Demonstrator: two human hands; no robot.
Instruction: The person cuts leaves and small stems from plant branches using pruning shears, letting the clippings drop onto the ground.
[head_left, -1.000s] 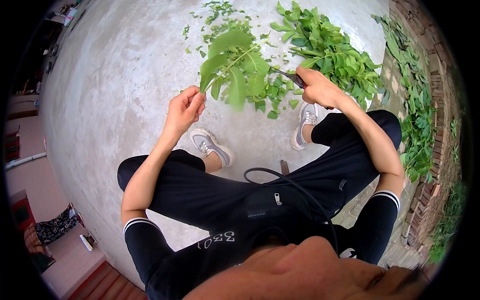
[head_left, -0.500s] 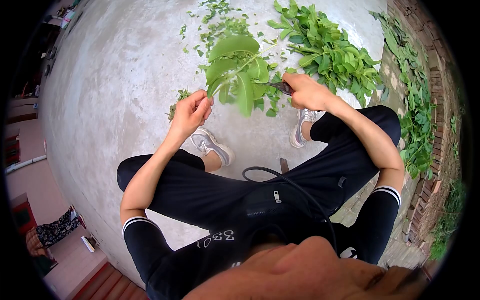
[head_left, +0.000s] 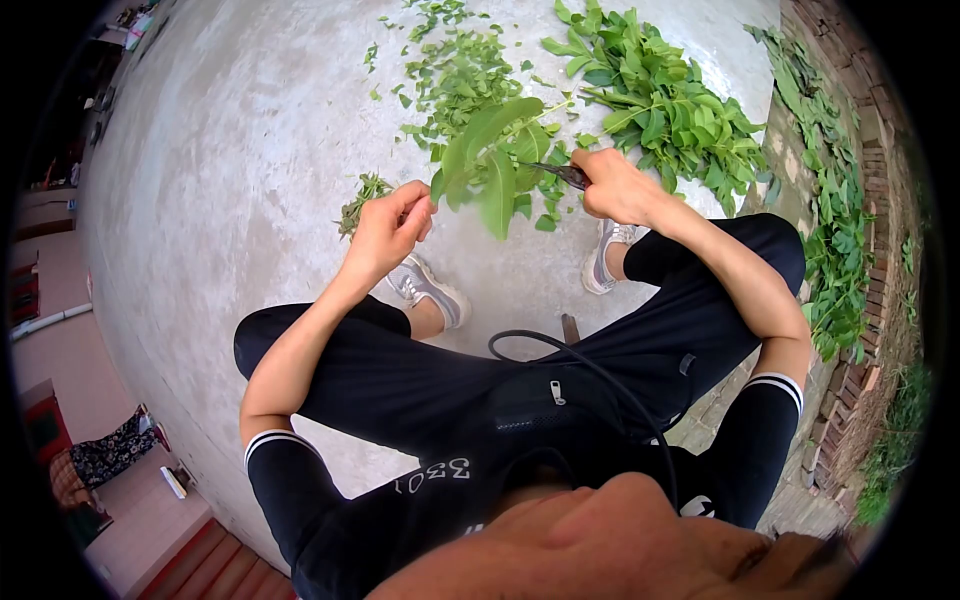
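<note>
My left hand (head_left: 392,232) is closed, its fingertips pinched at the near left end of a leafy green sprig (head_left: 498,185). Broad leaflets spread from the sprig's stem and hang above the ground. In my right hand (head_left: 618,187) is a pair of dark scissors (head_left: 568,174), the fingers wrapped round the handles. The scissors' blades point left and reach in among the leaflets; their tips are partly hidden there. Beyond the sprig, cut leaf pieces (head_left: 462,75) lie scattered over the concrete.
A heap of leafy branches (head_left: 685,110) lies beyond my right hand. Wilted trimmings (head_left: 362,203) sit by my left shoe (head_left: 428,290). More leaves (head_left: 838,240) line the brick edging at right. A black cable (head_left: 600,370) loops over my lap.
The sprig has shifted slightly right and down, and its upper leaflets have swung. My left hand has moved a little to the right with it. My right hand has barely moved.
</note>
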